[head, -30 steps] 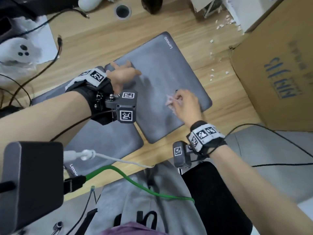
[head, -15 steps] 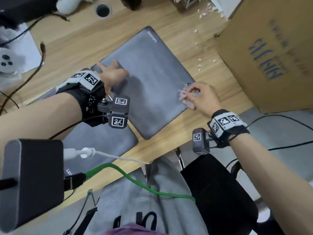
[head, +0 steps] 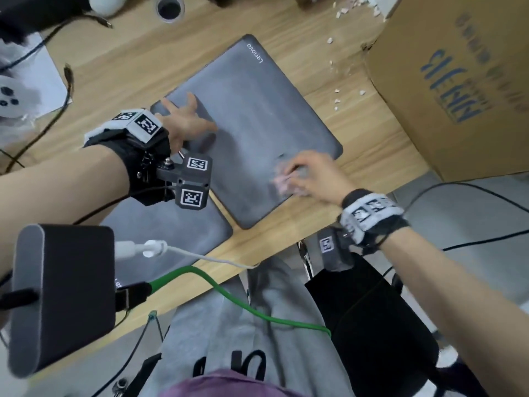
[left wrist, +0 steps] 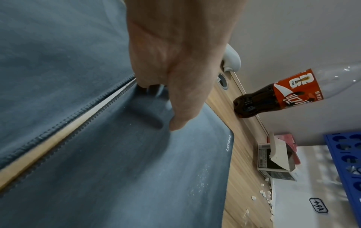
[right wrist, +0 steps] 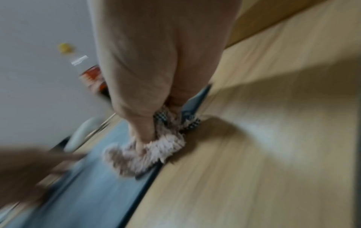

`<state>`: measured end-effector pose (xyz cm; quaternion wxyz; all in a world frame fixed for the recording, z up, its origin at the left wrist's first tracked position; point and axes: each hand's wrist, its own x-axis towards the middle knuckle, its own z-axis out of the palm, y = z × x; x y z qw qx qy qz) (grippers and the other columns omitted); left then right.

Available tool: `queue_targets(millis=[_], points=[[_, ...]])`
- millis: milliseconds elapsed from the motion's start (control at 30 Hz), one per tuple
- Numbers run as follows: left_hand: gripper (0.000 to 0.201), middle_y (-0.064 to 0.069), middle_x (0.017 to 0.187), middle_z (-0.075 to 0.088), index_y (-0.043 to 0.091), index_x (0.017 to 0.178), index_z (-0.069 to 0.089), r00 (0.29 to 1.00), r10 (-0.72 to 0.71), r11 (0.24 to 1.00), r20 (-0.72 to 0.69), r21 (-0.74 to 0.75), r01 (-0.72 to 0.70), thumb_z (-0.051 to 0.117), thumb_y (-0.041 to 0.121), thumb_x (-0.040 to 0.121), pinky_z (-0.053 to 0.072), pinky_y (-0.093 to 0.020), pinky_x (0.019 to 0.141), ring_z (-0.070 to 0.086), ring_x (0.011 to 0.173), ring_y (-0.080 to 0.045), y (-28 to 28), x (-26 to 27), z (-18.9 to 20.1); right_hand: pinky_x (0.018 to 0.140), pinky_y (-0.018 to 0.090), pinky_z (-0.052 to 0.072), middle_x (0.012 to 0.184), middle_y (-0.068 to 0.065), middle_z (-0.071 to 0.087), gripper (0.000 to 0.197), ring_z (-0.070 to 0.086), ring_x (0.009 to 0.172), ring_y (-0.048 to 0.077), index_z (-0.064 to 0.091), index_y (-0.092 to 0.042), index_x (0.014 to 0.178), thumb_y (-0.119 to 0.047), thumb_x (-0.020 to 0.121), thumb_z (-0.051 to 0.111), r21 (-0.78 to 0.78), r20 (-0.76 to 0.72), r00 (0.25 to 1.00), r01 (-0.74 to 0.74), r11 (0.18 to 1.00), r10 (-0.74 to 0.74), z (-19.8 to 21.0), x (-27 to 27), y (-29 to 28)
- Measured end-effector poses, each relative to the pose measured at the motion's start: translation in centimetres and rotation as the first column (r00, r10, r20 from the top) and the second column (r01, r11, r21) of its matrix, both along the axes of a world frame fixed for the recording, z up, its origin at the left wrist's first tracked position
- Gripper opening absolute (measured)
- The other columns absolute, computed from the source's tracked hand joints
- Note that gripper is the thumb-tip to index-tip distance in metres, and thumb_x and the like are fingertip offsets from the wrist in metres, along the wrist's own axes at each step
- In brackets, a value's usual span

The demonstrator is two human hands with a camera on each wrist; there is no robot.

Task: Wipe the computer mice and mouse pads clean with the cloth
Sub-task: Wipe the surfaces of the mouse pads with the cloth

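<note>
A grey Lenovo mouse pad (head: 257, 116) lies slanted on the wooden desk (head: 120, 61), and a second grey pad (head: 160, 227) sits beside it at the near left. My left hand (head: 186, 118) presses on the first pad's left corner with fingers spread; the left wrist view shows its fingertips (left wrist: 175, 123) down on the pad (left wrist: 136, 169). My right hand (head: 300, 173) grips a fluffy pink-white cloth (head: 282, 183) against the pad's near right edge. The blurred right wrist view shows its fingers bunched into the cloth (right wrist: 148, 152). A white rounded object (left wrist: 231, 58), possibly a mouse, lies at the desk's back.
A big cardboard box (head: 458, 90) stands at the right, with white crumbs (head: 337, 101) scattered near it. A cola bottle (left wrist: 273, 95), a small carton (left wrist: 277, 162) and a blue crate (left wrist: 347, 162) are at the back. Cables (head: 57, 107) and a white bag (head: 17, 101) lie at the left.
My right hand swept the cloth from the pad's middle right out to its right corner, then back along the near right edge. My left hand stayed pressed on the left corner.
</note>
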<state>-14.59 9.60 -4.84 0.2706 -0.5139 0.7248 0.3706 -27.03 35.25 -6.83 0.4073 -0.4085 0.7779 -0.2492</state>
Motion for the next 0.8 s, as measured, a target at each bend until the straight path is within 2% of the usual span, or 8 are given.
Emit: queue_targets(millis=[133,233,300,400,467,633,733,800], points=[[0.095,-0.011,0.159,-0.031,0.037,0.156,-0.006,1.000,-0.028,0.996,0.012,0.087,0.026,0.064,0.043,0.092,0.032,-0.053,0.111,-0.002,0.151,-0.039,-1.1,0.4,0.4,0.073,0.009,0.038,0.097,-0.009,0.068,0.014,0.059,0.087,0.004,0.069,-0.023,0.085,-0.020,0.075,0.078,0.003,-0.179,0.924,0.343,0.939,-0.337,-0.2,-4.2,1.1],[0.085,-0.008,0.161,0.001,0.032,0.157,0.009,1.000,-0.023,0.992,-0.002,0.121,0.023,0.065,0.038,0.093,0.047,-0.048,0.093,0.037,0.135,-0.036,-1.7,0.4,1.4,0.081,0.010,0.040,0.103,-0.003,0.070,0.013,0.062,0.092,0.009,0.069,-0.016,0.089,-0.014,0.078,0.075,-0.053,-0.222,0.891,0.396,0.917,-0.397,-0.4,-3.2,0.3],[0.085,-0.012,0.159,0.001,0.028,0.157,0.012,1.000,-0.003,0.995,-0.013,0.098,0.004,0.066,0.035,0.093,0.051,-0.045,0.085,0.048,0.119,-0.033,-1.2,0.0,1.9,0.088,0.016,0.040,0.108,0.004,0.068,0.014,0.062,0.100,0.016,0.069,-0.012,0.094,-0.010,0.080,0.071,-0.065,-0.245,0.903,0.347,0.936,-0.352,-0.2,-1.6,0.2],[0.088,-0.019,0.160,-0.020,0.030,0.158,0.006,0.996,-0.060,0.998,0.068,-0.012,0.061,0.063,0.041,0.092,0.036,-0.052,0.110,0.016,0.146,-0.045,-0.1,-0.7,1.9,0.090,0.018,0.038,0.107,0.010,0.066,0.018,0.061,0.101,0.023,0.071,-0.012,0.096,-0.006,0.080,0.070,-0.035,-0.238,0.945,0.221,0.975,-0.223,0.0,0.7,-0.3],[0.078,-0.022,0.161,-0.017,0.025,0.157,0.009,0.993,-0.081,0.994,0.084,-0.072,0.088,0.057,0.030,0.097,0.030,-0.049,0.112,0.007,0.148,-0.046,0.5,-0.9,2.4,0.091,0.017,0.037,0.107,0.012,0.066,0.018,0.062,0.102,0.026,0.070,-0.012,0.095,-0.004,0.079,0.068,-0.041,-0.212,0.960,0.181,0.983,-0.186,-0.1,1.6,-1.6],[0.060,-0.017,0.160,0.021,0.017,0.153,0.032,0.999,-0.032,0.999,-0.033,-0.035,0.030,0.047,0.004,0.095,0.040,-0.041,0.105,0.037,0.138,-0.038,-0.6,-0.5,3.0,0.090,0.026,0.039,0.106,0.012,0.064,0.014,0.060,0.103,0.029,0.070,-0.012,0.094,-0.010,0.080,0.067,-0.042,-0.188,0.980,0.058,0.997,-0.065,0.2,2.8,-8.3],[0.052,-0.017,0.144,0.048,0.012,0.145,0.045,0.995,0.053,0.999,-0.088,0.019,-0.051,0.041,0.000,0.095,0.047,-0.030,0.081,0.054,0.117,-0.034,-1.2,-0.2,3.6,0.085,0.025,0.038,0.109,0.013,0.064,0.019,0.058,0.105,0.029,0.070,-0.012,0.102,-0.017,0.084,0.065,-0.026,-0.200,0.978,-0.071,0.997,0.064,0.1,4.5,-13.7],[0.041,-0.013,0.131,0.056,0.010,0.135,0.056,0.989,0.098,0.994,-0.113,0.055,-0.092,0.041,0.000,0.098,0.044,-0.029,0.078,0.053,0.106,-0.028,-1.5,-0.2,4.0,0.076,0.021,0.037,0.107,0.011,0.066,0.020,0.060,0.103,0.027,0.069,-0.012,0.102,-0.020,0.085,0.066,-0.013,-0.209,0.969,-0.137,0.990,0.131,0.3,5.2,-16.3]])
